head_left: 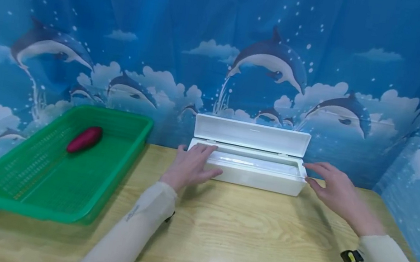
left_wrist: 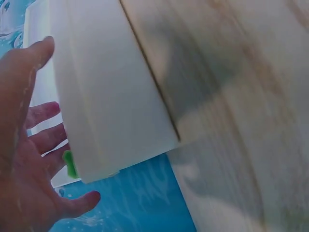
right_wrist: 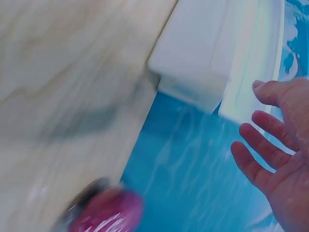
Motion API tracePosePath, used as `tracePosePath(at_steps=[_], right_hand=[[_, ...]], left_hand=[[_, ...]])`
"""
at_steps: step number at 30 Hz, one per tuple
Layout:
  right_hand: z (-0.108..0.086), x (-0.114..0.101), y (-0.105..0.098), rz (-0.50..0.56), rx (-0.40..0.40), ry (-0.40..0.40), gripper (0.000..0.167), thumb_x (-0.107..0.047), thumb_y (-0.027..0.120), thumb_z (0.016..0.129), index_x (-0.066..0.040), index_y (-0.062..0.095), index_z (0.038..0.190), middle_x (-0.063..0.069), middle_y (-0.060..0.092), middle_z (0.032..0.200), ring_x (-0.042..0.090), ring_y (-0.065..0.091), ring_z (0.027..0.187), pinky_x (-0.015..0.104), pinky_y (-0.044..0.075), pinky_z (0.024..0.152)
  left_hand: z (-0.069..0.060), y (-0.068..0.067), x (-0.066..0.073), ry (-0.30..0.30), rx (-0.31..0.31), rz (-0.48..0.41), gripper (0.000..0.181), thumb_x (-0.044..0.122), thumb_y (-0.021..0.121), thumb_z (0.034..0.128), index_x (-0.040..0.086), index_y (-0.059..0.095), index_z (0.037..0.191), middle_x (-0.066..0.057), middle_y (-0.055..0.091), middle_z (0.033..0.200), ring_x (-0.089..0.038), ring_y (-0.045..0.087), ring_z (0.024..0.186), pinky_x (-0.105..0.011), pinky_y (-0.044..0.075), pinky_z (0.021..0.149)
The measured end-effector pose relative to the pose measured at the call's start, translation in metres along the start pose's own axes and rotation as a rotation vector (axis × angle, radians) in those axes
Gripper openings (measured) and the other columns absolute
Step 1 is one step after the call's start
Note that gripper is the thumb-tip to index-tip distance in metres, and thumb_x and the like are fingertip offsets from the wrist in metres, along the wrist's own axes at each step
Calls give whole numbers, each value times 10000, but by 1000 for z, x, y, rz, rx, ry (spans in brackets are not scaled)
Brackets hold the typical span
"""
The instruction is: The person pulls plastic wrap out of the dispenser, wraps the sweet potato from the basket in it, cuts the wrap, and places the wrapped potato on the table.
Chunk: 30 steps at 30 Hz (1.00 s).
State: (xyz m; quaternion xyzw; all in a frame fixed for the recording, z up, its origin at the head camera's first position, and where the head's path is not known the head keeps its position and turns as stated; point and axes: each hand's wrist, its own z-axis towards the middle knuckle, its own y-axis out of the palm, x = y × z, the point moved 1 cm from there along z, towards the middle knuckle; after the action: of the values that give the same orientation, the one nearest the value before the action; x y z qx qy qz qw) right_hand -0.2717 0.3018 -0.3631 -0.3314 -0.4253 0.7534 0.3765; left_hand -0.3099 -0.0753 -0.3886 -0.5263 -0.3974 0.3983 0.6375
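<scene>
Long white plastic box [head_left: 255, 181] lies between left hand [head_left: 191, 167] and right hand [head_left: 337, 188] (both hands' fingers parted); hinged lid [head_left: 252, 136] raised.

The lidded box [head_left: 252, 179] is plain white. Left of it, the basket [head_left: 69, 184] is solid green, the sweet potato [head_left: 85, 139] magenta; behind it, the backdrop [head_left: 201, 6] blue with dolphins [head_left: 273, 54] and white clouds [head_left: 393, 112]; under it, the tabletop [head_left: 251, 234] pale yellow woodgrain.

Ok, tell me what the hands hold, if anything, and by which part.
Nothing, it seems: the left hand is spread at the left end of the box, the right hand open at its right.
</scene>
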Motion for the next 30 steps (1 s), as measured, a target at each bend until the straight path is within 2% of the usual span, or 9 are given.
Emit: tracePosePath(at_steps=[6,9,12,16,20,24,30], right_hand=[[30,-8,10,12,-157,17,458,-52,671,967,-44,585,1417,268,634,1317,462,634,1162,617,543,920],[42,-9,16,11,-229,34,479,-65,655,980,-67,559,1449,268,602,1384,474,591,1245,640,505,998],[52,-9,23,12,-275,19,466,-74,653,983,-77,575,1442,249,611,1386,454,593,1259,627,503,1018],[60,-7,30,-7,-273,-20,388,-50,670,964,-45,652,1351,226,674,1262,406,656,1139,583,551,946],[64,-4,32,-1,-253,24,263,-35,656,967,0,714,1221,207,707,1118,353,683,992,536,577,861],[67,0,34,32,-222,102,198,-17,623,978,25,734,1137,206,716,1039,331,683,932,507,578,826],[65,6,37,44,-181,118,204,5,615,972,43,729,1136,229,706,1040,368,677,954,523,573,831]], left_hand=[[6,3,-4,-17,-25,-66,859,776,401,951,225,318,1605,-80,472,1591,-300,434,1481,-725,242,1192],[9,6,-9,-40,-48,-143,837,765,387,961,232,317,1602,-79,483,1583,-296,427,1486,-722,208,1207],[10,9,-14,-62,-46,-249,761,689,444,988,230,348,1588,-64,502,1569,-299,437,1480,-721,187,1213],[12,9,-19,-42,1,-369,627,542,535,1015,208,442,1537,-39,540,1538,-294,474,1452,-671,250,1218],[14,5,-22,-28,57,-426,513,404,599,1007,178,540,1464,-39,579,1495,-283,508,1416,-630,323,1198],[15,2,-27,-48,106,-433,454,316,638,979,165,596,1405,-45,630,1421,-279,545,1355,-594,382,1161],[19,-1,-31,-94,159,-387,382,273,643,964,152,657,1325,-57,679,1297,-292,581,1225,-539,456,1030]])
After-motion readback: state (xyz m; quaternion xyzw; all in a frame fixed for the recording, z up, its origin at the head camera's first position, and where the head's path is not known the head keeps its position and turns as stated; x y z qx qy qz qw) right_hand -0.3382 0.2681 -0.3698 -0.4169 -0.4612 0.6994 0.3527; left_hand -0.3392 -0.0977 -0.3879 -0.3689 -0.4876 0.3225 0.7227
